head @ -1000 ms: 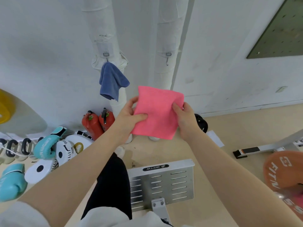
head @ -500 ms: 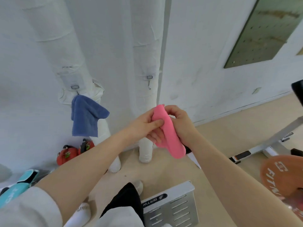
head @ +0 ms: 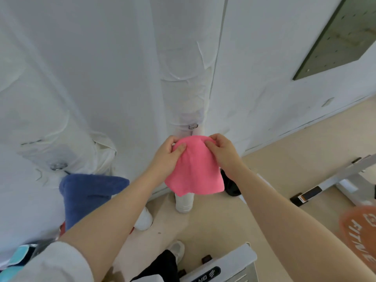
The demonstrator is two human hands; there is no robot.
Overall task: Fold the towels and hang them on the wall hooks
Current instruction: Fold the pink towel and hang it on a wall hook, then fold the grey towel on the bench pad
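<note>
Pink towel (head: 195, 169) folded, draped below metal hook (head: 193, 126); blue towel (head: 89, 194) hanging left.

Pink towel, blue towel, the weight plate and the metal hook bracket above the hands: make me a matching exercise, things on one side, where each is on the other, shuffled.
Things:
1. pink towel
2. blue towel
3. orange weight plate
4. metal hook bracket

Places:
A. at the right edge, low
B. on the right pipe, just above the hands
C. held by the left hand and right hand
D. hanging below the left pipe's hook

Pairs: 1-C, 2-D, 3-A, 4-B
</note>
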